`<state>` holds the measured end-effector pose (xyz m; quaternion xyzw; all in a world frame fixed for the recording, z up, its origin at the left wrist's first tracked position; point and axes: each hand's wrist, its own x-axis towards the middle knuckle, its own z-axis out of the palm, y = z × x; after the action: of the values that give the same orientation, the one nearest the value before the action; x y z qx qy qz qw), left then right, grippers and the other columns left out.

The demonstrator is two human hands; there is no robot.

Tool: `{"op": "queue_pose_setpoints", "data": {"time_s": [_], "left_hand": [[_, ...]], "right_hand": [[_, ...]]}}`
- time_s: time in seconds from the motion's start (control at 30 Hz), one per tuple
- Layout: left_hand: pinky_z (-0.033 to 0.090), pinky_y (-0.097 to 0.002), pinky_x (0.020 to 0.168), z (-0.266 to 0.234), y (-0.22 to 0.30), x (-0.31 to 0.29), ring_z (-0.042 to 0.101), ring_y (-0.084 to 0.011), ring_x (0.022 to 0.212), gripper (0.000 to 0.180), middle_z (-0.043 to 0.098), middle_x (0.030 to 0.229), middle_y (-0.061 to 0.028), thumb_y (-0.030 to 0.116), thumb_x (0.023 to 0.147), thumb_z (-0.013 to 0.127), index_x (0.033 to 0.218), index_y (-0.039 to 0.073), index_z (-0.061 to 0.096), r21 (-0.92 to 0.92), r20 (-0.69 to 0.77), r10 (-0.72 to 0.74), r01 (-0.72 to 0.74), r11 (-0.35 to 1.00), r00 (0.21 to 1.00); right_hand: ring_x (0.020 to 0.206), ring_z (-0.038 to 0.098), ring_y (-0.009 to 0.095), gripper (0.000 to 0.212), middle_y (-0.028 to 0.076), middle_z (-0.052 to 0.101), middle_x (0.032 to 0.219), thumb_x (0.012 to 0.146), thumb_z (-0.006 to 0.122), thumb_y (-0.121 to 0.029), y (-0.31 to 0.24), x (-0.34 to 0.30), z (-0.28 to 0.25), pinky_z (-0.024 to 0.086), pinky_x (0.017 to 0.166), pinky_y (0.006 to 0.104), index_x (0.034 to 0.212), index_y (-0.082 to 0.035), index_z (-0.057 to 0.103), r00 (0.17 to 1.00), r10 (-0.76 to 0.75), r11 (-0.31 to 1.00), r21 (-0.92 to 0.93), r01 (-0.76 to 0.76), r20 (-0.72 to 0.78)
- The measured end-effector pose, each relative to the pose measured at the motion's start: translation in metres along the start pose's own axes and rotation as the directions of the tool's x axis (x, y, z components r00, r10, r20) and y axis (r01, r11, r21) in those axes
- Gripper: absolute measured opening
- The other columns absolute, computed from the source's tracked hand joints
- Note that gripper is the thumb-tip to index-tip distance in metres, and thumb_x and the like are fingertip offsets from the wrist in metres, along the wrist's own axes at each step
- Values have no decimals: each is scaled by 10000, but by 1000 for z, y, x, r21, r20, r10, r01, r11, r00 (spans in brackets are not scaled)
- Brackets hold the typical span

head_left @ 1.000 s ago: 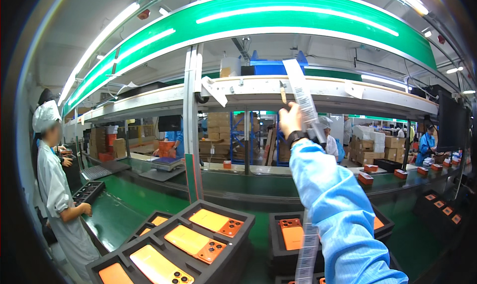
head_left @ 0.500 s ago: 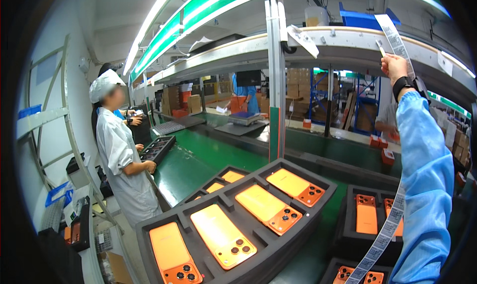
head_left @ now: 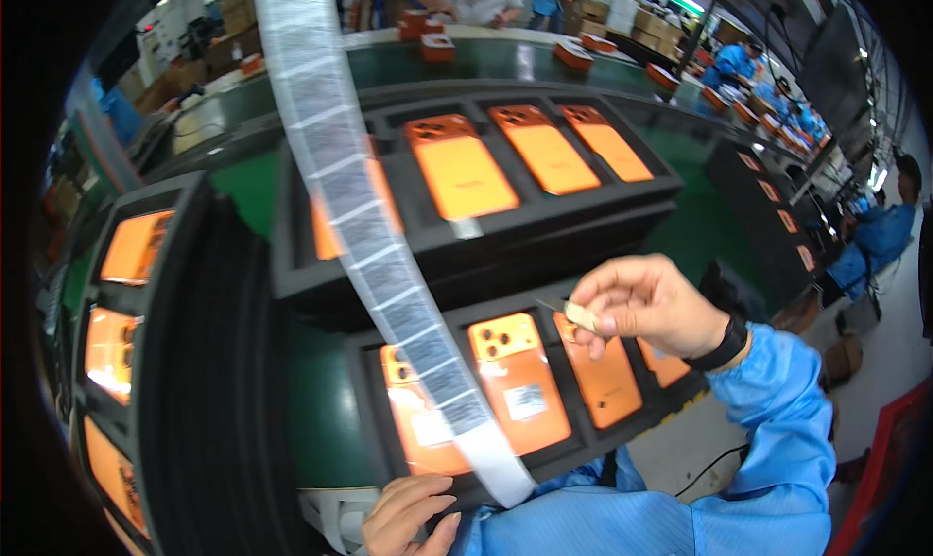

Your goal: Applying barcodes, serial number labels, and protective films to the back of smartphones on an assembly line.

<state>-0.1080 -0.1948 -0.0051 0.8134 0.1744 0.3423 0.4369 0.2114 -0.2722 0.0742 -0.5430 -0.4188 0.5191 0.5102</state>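
Observation:
My right hand (head_left: 651, 308), a black band on its wrist, pinches a small tool with a pale handle (head_left: 582, 317) and a thin tip over the near tray. Below it lie orange phones in a black foam tray (head_left: 583, 449). Two of these, such as the left-middle phone (head_left: 520, 381), carry a white label. My left hand (head_left: 413, 517) is at the tray's front left, fingers apart and slightly bent, apparently holding nothing. A long strip of printed labels (head_left: 355, 211) hangs from the top across both trays, its blank white end near that hand.
Behind the near tray stands a stack of black trays (head_left: 486, 235) holding orange phones. Another tray stack (head_left: 185, 362) rises at the left. Orange boxes (head_left: 437, 48) sit on the green conveyor (head_left: 505, 62), with people working beyond and at the right.
My view has swung right and down to the trays. My right hand has come down from the raised strip to the near tray with the pale tool. My left hand has come into view.

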Motion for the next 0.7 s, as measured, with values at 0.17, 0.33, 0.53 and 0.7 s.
{"op": "queue_pose_setpoints", "data": {"time_s": [0.17,0.33,0.53,0.7], "left_hand": [[487,-423,841,68,20,36,623,-371,942,249,647,1012,-204,-28,691,716,924,-46,630,4,170,221,-225,974,960],[360,-502,965,130,50,51,548,-328,1105,330,594,1150,-166,185,779,697,1054,20,617,389,476,128,-339,857,870],[161,-620,1080,141,46,64,545,-314,1129,471,611,1156,-127,210,665,786,1091,73,640,770,414,-308,-150,620,856],[48,-594,1131,70,37,42,530,-292,1169,213,663,1043,-115,79,728,719,933,27,701,969,110,-387,-12,246,915]], "right_hand": [[779,560,85,165,38,602,874,871,492,-17,90,-99,-56,474,707,241,1004,18,584,949,26,978,-190,-90,-314],[699,546,280,102,98,546,745,800,639,-114,116,-122,-64,436,666,377,794,-40,570,883,-433,514,-854,79,-179],[725,481,237,135,48,515,774,796,678,-165,135,-123,-72,390,682,345,797,-74,578,818,-558,386,-916,108,-138],[721,451,201,164,38,445,740,769,687,-168,141,-119,-72,370,668,339,775,-97,540,839,-534,339,-936,95,-109]]}}
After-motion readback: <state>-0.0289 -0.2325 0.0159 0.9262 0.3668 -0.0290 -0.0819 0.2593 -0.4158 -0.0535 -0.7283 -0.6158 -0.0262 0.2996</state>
